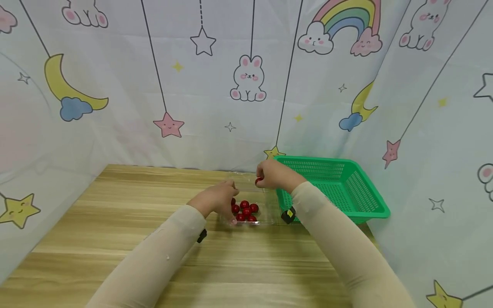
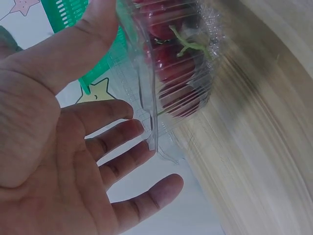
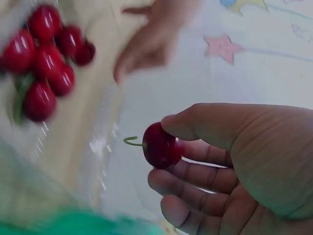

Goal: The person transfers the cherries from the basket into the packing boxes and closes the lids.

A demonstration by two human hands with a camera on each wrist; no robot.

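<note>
My right hand [image 1: 279,174] pinches a red cherry [image 3: 159,147] between thumb and fingers, its short green stem pointing away from the palm. That hand is above the right back part of a clear plastic box [image 2: 149,98]. Several other red cherries [image 1: 245,205] lie together inside the box. At the box's left side is my left hand [image 1: 215,199], thumb toward the front and fingers spread loosely toward the back. In the left wrist view its fingertips [image 2: 132,128] are at the box rim, and a green stem shows through the wall.
A green plastic basket [image 1: 379,209] with perforated sides stands just right of the box. Both rest on a wood-grain table [image 1: 154,192]. A white cloth [image 1: 215,145] with cartoon prints hangs behind the table and along the sides.
</note>
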